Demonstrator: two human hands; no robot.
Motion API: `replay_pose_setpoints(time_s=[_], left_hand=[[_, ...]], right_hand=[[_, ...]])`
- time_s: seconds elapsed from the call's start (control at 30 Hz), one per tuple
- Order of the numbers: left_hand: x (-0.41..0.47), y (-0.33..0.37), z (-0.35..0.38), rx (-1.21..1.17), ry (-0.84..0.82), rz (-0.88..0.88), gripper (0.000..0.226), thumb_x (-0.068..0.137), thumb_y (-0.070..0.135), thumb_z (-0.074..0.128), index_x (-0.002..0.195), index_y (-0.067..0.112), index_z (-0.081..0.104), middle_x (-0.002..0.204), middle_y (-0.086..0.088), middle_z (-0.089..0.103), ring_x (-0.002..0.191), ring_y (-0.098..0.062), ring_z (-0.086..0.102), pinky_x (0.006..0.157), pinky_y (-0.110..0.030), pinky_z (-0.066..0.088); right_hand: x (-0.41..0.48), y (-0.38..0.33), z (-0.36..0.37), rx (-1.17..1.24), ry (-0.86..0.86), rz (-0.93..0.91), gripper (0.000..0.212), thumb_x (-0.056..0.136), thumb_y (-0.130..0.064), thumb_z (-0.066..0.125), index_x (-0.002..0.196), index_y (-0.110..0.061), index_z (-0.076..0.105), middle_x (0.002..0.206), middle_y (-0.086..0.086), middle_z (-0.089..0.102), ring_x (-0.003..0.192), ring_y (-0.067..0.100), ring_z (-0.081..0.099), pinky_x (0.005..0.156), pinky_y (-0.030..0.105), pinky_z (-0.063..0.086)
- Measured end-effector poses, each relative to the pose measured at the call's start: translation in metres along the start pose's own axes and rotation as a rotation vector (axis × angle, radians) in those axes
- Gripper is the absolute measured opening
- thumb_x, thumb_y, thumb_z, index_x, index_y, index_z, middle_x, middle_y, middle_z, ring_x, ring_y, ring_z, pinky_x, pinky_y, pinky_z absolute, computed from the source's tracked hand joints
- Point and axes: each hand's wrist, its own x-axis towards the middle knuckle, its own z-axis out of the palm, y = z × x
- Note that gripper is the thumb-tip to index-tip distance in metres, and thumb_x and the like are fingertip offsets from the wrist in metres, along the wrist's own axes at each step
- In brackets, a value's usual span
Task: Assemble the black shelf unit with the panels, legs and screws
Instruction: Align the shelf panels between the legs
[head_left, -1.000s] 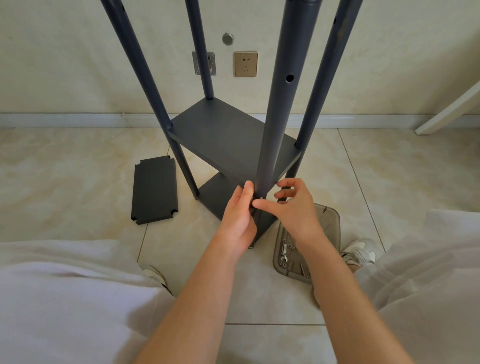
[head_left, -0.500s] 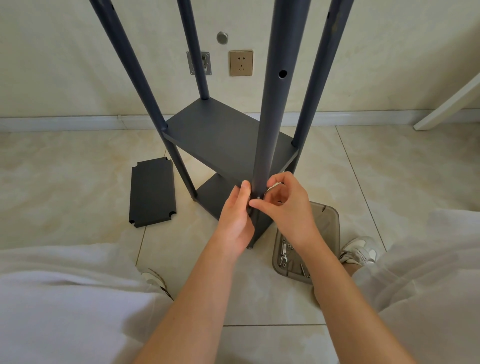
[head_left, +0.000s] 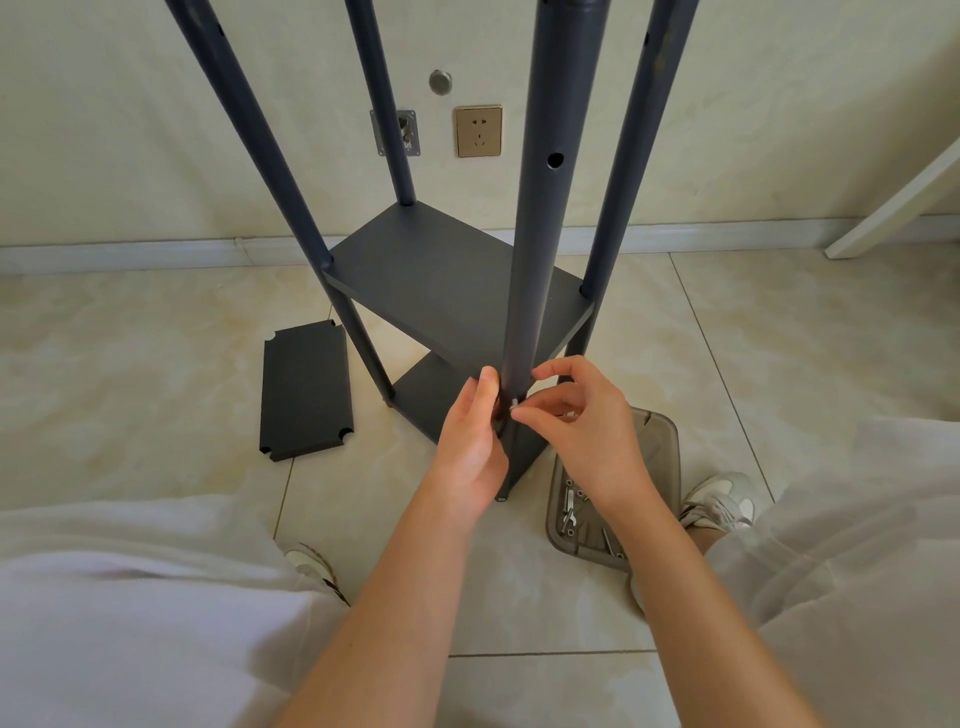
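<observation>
Tiled floor (head_left: 156, 338), cream wall behind.
Loose panel (head_left: 305, 391): flat on the tiles, left of the shelf unit (head_left: 447, 280), which stands upright with two shelves fitted.
Left hand (head_left: 470, 441): grip curled round the near leg (head_left: 540, 234).
Right hand (head_left: 587, 431): grip pinching a screw (head_left: 514, 404) at the leg.
Hardware tray (head_left: 667, 441): just right.
Risk: a screw started crooked may cross-thread or drop, and the leg may twist off alignment.

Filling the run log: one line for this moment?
left hand grips near leg | right hand pinches screw at leg | spare panel on floor
</observation>
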Motion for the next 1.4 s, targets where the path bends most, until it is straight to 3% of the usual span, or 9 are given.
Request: replay_pose_setpoints(time_s=[0.27,0.4,0.53,0.63,0.77,0.9,1.0,1.27,1.4], left_hand=[[0.001,-0.002,-0.008,0.006,-0.070,0.022,0.041,0.104,0.041,0.041,0.135,0.018,0.056,0.133,-0.005,0.062,0.131,-0.017,0.051,0.118,-0.036,0.033],[-0.001,0.001,-0.010,0.008,-0.109,0.043,0.036,0.106,0.032,0.042,0.137,0.020,0.055,0.129,-0.001,0.065,0.127,-0.014,0.055,0.109,-0.028,0.039],[-0.001,0.003,-0.006,0.058,-0.083,0.029,0.032,0.105,0.036,0.042,0.129,0.024,0.059,0.123,0.005,0.069,0.120,-0.008,0.058,0.104,-0.025,0.040],[-0.002,0.004,-0.005,0.075,-0.067,0.020,0.024,0.105,0.036,0.042,0.118,0.028,0.061,0.112,0.011,0.071,0.113,-0.006,0.060,0.098,-0.025,0.039],[-0.006,0.006,-0.009,0.073,-0.148,0.037,0.027,0.103,0.031,0.045,0.124,0.026,0.060,0.114,0.011,0.070,0.110,-0.002,0.063,0.090,-0.021,0.042],[-0.011,0.008,-0.022,0.080,-0.221,0.094,0.049,0.089,0.011,0.059,0.137,0.021,0.050,0.124,0.002,0.068,0.117,-0.010,0.063,0.086,-0.016,0.052],[-0.015,0.011,-0.021,0.221,-0.178,0.155,0.062,0.091,-0.005,0.062,0.143,0.021,0.042,0.127,-0.003,0.068,0.123,-0.017,0.061,0.098,-0.027,0.049],[-0.020,0.014,-0.019,0.406,-0.055,0.191,0.062,0.090,0.006,0.070,0.144,0.024,0.043,0.121,0.004,0.072,0.119,-0.008,0.063,0.106,-0.033,0.044],[-0.022,0.013,-0.012,0.442,0.030,0.222,0.075,0.090,0.011,0.071,0.153,0.024,0.032,0.119,0.010,0.072,0.116,0.001,0.061,0.107,-0.028,0.043]], right_hand=[[0.005,0.002,0.001,-0.043,-0.050,-0.041,0.040,0.085,-0.015,0.075,0.110,-0.041,0.057,0.095,-0.013,0.061,0.082,0.004,0.061,0.069,0.008,0.049],[0.009,0.004,-0.001,0.005,-0.110,0.002,0.044,0.086,-0.012,0.074,0.119,-0.037,0.059,0.096,-0.011,0.060,0.087,0.012,0.065,0.081,0.028,0.059],[0.012,0.001,-0.007,-0.071,-0.128,0.017,0.042,0.087,-0.020,0.074,0.117,-0.043,0.057,0.121,-0.006,0.051,0.102,0.010,0.059,0.075,0.006,0.046],[0.017,-0.001,-0.010,-0.099,-0.144,0.059,0.045,0.084,-0.022,0.076,0.116,-0.046,0.055,0.131,-0.011,0.045,0.109,0.010,0.055,0.078,0.006,0.040],[0.019,-0.005,-0.011,-0.099,-0.113,0.071,0.047,0.078,-0.016,0.081,0.120,-0.033,0.065,0.120,-0.011,0.063,0.100,0.008,0.061,0.091,0.030,0.053],[0.018,-0.006,-0.011,-0.046,-0.083,0.078,0.044,0.075,-0.014,0.084,0.115,-0.029,0.070,0.108,-0.014,0.067,0.096,0.009,0.066,0.091,0.031,0.056],[0.019,-0.004,-0.011,0.035,-0.111,0.100,0.037,0.076,-0.013,0.082,0.108,-0.028,0.071,0.106,-0.015,0.068,0.094,0.010,0.068,0.091,0.036,0.057],[0.019,-0.003,-0.019,0.111,-0.213,0.171,0.041,0.086,0.000,0.069,0.112,-0.032,0.065,0.114,-0.007,0.067,0.103,0.012,0.067,0.094,0.031,0.055],[0.029,0.001,-0.012,0.354,-0.045,0.406,0.037,0.093,-0.006,0.061,0.117,-0.027,0.042,0.105,0.001,0.066,0.093,0.016,0.071,0.089,0.032,0.058]])
